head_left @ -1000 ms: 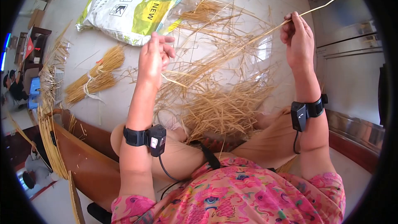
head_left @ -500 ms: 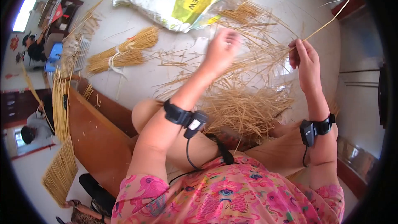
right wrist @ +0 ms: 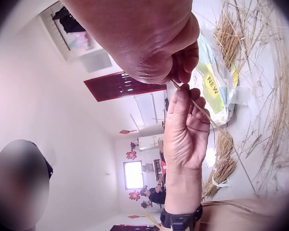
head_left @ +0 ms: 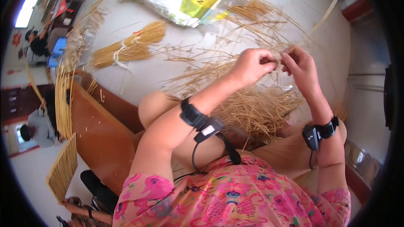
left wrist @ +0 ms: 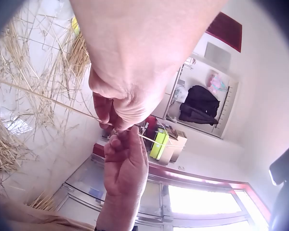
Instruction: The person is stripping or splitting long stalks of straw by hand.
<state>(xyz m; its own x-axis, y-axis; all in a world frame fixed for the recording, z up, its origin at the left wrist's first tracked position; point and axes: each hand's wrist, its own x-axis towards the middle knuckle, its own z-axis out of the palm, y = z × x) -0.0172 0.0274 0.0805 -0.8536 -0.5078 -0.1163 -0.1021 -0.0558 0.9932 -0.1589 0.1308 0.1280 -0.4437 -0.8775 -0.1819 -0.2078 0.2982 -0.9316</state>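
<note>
Both hands meet in front of the body, over the littered floor. My right hand (head_left: 301, 69) pinches a long straw stalk (left wrist: 48, 98) between thumb and fingers. Close beside it, my left hand (head_left: 254, 65) pinches the same stalk with its thumb (right wrist: 179, 108) against the curled fingers. The stalk's pale end (head_left: 330, 10) rises blurred past the right hand. In the left wrist view the stalk also runs off to the left over the floor. Below the hands lies a loose heap of straw (head_left: 261, 109), partly behind the left forearm.
A white-and-green plastic bag (head_left: 168, 0) lies at the top, with a straw bunch (head_left: 252, 8) at its mouth. Left of the hands is a tied straw bundle (head_left: 130, 44). A brown wooden board (head_left: 101, 126) stands beside the left leg. Other people (head_left: 38, 44) are at the far left.
My left hand has swung rightward from near the bag to the right hand and now pinches the stalk. The right hand keeps its hold. The head view has shifted.
</note>
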